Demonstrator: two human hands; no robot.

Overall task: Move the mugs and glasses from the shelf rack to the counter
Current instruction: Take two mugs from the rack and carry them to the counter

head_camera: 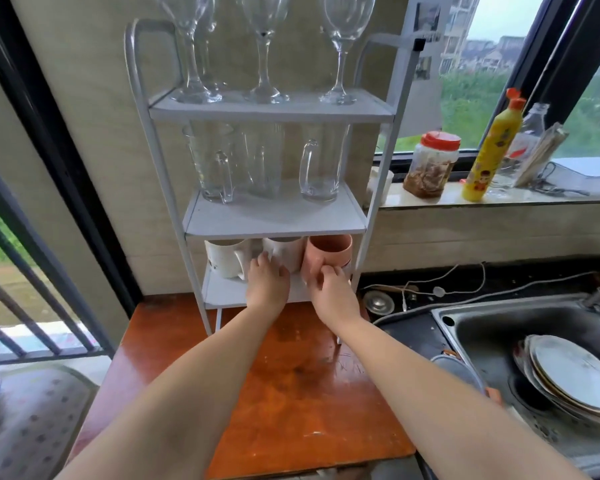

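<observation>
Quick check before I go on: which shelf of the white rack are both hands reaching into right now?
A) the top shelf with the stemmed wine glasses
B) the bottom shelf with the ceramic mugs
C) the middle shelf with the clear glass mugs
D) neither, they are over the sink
B: the left hand is at the middle white mug and the right hand is on the pink mug, both on the bottom shelf.
</observation>
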